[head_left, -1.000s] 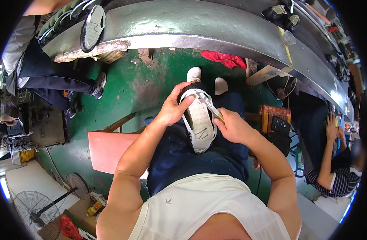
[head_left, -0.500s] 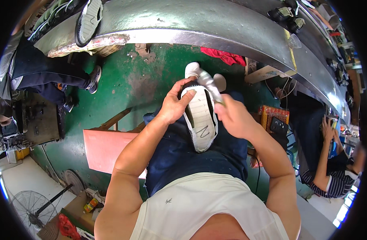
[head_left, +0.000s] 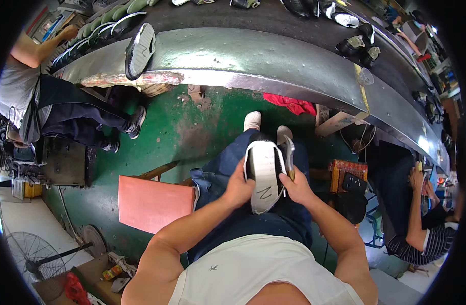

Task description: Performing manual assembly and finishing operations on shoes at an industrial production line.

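An unfinished shoe [head_left: 266,170] lies over my lap with its pale underside up. A dark hand-drawn mark shows near its lower end, and dark upper material shows along the edges. My left hand [head_left: 239,187] is closed around the shoe's left side, thumb on the underside. On the other side, my right hand [head_left: 297,187] grips a hand tool with a curved, shiny metal head [head_left: 290,150]. The tool stands upright right beside the shoe's right edge; whether it touches the shoe I cannot tell.
A long metal-edged bench [head_left: 217,56] runs across the far side, with several shoes on it. One shoe [head_left: 140,51] rests at its edge. A pink-topped stool [head_left: 154,203] is left of my legs, a fan [head_left: 34,259] lower left. Co-workers are at both sides.
My right hand and the tool, blurred before near the shoe's far end, have come lower along its right edge. My left hand slid down the left side. The head view has shifted, showing more bench.
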Demonstrator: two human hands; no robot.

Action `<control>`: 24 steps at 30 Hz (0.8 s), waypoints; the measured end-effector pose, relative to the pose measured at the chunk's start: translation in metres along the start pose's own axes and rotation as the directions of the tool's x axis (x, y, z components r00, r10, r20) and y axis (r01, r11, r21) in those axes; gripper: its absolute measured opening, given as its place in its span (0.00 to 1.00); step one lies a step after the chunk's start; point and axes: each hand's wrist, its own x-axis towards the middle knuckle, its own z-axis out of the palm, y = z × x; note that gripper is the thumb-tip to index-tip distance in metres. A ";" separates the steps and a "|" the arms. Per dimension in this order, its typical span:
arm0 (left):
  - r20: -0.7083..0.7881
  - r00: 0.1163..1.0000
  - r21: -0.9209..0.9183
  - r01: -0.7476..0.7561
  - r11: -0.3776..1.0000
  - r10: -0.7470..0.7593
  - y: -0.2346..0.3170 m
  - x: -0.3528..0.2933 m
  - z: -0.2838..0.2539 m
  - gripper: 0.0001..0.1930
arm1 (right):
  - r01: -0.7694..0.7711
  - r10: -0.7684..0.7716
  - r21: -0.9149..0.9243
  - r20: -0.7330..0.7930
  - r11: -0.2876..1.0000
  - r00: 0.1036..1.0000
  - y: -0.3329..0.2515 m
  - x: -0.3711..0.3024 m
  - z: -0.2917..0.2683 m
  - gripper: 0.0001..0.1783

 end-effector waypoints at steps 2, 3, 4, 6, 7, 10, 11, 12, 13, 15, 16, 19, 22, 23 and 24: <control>-0.061 0.997 0.138 -0.031 0.990 0.040 -0.056 0.005 0.016 0.36 | -0.016 0.014 -0.045 -0.031 0.999 0.999 0.020 -0.016 -0.008 0.19; -0.053 0.999 0.180 0.021 0.983 -0.011 -0.057 0.007 0.022 0.36 | -0.037 0.031 -0.082 -0.069 0.996 0.997 0.030 -0.023 -0.009 0.19; -0.049 0.999 0.187 0.020 0.982 -0.011 -0.048 0.008 0.024 0.36 | -0.038 0.035 -0.032 -0.085 0.999 0.996 0.035 -0.033 -0.008 0.20; 0.150 0.980 0.340 0.072 0.938 -0.129 -0.027 0.016 0.025 0.37 | -0.085 0.084 -0.002 -0.105 0.996 0.991 0.043 -0.046 -0.006 0.22; 0.158 0.978 0.347 0.076 0.935 -0.138 -0.020 0.018 0.026 0.37 | -0.133 0.134 0.023 -0.123 0.991 0.983 0.047 -0.054 -0.006 0.24; 0.500 0.796 0.165 0.299 0.940 -0.341 -0.012 0.027 0.030 0.45 | -0.250 0.255 0.129 -0.022 0.960 0.967 0.040 -0.063 -0.027 0.24; 0.507 0.784 0.177 0.312 0.934 -0.358 -0.014 0.027 0.034 0.45 | -0.363 0.359 0.073 0.063 0.929 0.931 0.031 -0.066 -0.037 0.23; 0.523 0.782 0.130 0.321 0.938 -0.340 -0.015 0.025 0.037 0.47 | -0.332 0.333 0.134 0.016 0.934 0.943 0.020 -0.072 -0.041 0.21; 0.544 0.771 0.086 0.343 0.935 -0.332 -0.020 0.021 0.043 0.48 | -0.350 0.352 0.036 -0.045 0.936 0.935 0.028 -0.081 -0.046 0.19; 0.590 0.782 -0.020 0.263 0.965 -0.201 -0.029 0.023 0.046 0.50 | -0.347 0.340 -0.099 -0.082 0.932 0.937 0.026 -0.096 -0.070 0.15; 0.603 0.751 0.027 0.319 0.947 -0.270 -0.020 0.020 0.047 0.52 | -0.358 0.355 -0.114 -0.043 0.927 0.934 0.015 -0.107 -0.075 0.14; 0.522 0.784 0.060 0.359 0.931 -0.336 -0.023 0.013 0.047 0.52 | -0.389 0.397 -0.081 0.142 0.918 0.907 -0.015 -0.118 -0.099 0.16; 0.507 0.820 0.114 0.239 0.964 -0.264 -0.040 0.006 0.045 0.51 | -0.217 0.457 -0.508 0.414 0.833 0.787 -0.051 -0.105 -0.099 0.21; 0.513 0.815 0.115 0.246 0.962 -0.269 -0.042 0.004 0.044 0.51 | -0.226 0.464 -0.507 0.411 0.832 0.785 -0.041 -0.104 -0.097 0.21; 0.509 0.818 0.143 0.227 0.963 -0.268 -0.040 0.002 0.047 0.50 | 0.007 0.244 -0.563 0.369 0.826 0.897 -0.024 -0.103 -0.093 0.23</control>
